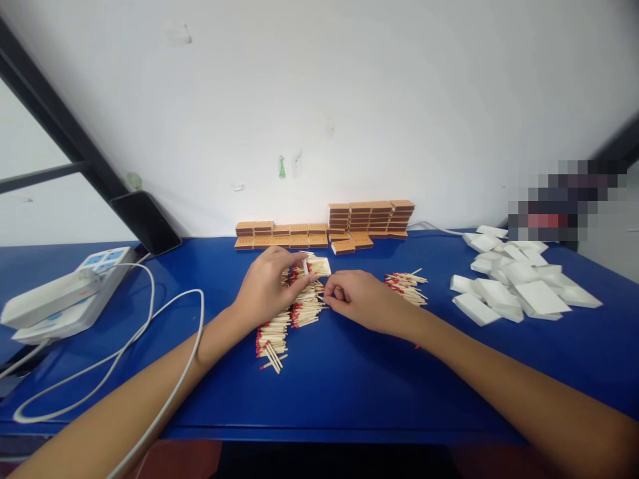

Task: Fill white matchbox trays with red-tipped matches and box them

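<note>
A loose pile of red-tipped matches (287,319) lies in the middle of the blue table (349,379). My left hand (267,286) rests over the pile with its fingers curled round a small white box tray (319,266) holding matches. My right hand (362,299) is just to the right, its fingers pinched against the ends of the matches at the pile's edge. A smaller heap of matches (407,287) lies right of that hand.
Orange matchbox sleeves (369,219) are stacked along the wall at the back. Several white box trays (519,283) lie scattered at the right. A white power strip (64,299) with cables (150,332) and a dark phone (146,221) sit at the left.
</note>
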### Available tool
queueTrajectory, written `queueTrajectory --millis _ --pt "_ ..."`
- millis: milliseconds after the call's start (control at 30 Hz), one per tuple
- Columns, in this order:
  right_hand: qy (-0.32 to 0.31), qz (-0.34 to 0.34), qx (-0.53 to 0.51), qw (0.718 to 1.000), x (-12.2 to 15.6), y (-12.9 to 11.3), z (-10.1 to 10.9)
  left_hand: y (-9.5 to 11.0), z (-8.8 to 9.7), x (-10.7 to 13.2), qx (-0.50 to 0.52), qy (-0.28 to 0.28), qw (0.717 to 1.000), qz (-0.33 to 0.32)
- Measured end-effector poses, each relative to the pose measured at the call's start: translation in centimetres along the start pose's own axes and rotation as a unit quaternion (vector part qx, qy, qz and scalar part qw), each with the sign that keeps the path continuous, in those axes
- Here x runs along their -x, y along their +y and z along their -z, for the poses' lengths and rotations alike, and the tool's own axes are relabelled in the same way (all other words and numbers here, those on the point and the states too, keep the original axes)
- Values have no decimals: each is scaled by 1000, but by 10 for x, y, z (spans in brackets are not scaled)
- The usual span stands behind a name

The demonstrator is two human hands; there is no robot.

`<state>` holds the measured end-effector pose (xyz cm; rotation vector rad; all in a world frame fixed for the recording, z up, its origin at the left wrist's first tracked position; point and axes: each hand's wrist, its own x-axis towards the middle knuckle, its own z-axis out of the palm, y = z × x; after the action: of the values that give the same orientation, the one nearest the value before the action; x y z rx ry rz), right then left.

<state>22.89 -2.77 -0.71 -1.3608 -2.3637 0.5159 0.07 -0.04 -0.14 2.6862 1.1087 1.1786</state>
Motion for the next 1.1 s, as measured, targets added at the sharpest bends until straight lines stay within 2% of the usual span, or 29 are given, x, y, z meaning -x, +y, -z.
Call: queueTrajectory --millis 233,400,633,1100 --pt "-16 -24 57 998 5 -1 8 -1 1 0 3 4 1000 -4" --pt "-22 -51 92 994 6 7 19 2 1 -1 5 3 1000 1" --pt "-73 22 112 991 12 18 27 2 1 -1 -5 3 1000 -2" --pt "-73 20 123 990 10 15 26 1 1 0 5 5 1000 -15"
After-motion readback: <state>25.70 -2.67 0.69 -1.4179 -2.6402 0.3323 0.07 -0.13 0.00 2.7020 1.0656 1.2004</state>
